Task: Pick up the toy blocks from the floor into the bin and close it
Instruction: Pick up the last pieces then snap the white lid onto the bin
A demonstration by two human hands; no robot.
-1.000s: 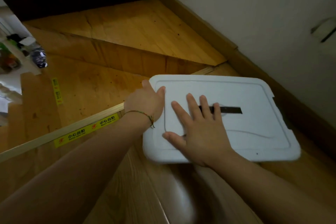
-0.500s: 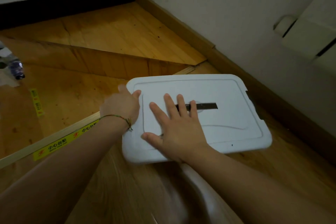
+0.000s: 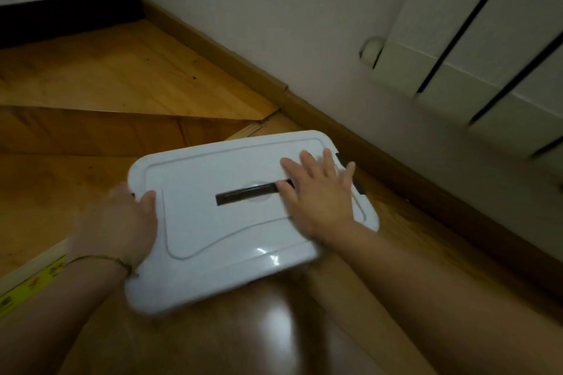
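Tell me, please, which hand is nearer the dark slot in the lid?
Right. The right hand lies on the slot's end; the left hand grips the lid's edge.

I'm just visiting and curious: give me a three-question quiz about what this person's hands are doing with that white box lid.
1. True or false: the right hand lies flat with fingers spread on top of the white lid.
2. Which part of the lid does the left hand hold? A) the far edge by the wall B) the left edge C) the dark slot in the middle
3. Fill in: no toy blocks show on the wooden ____ around the bin.

Key: 1 true; 2 B; 3 floor.
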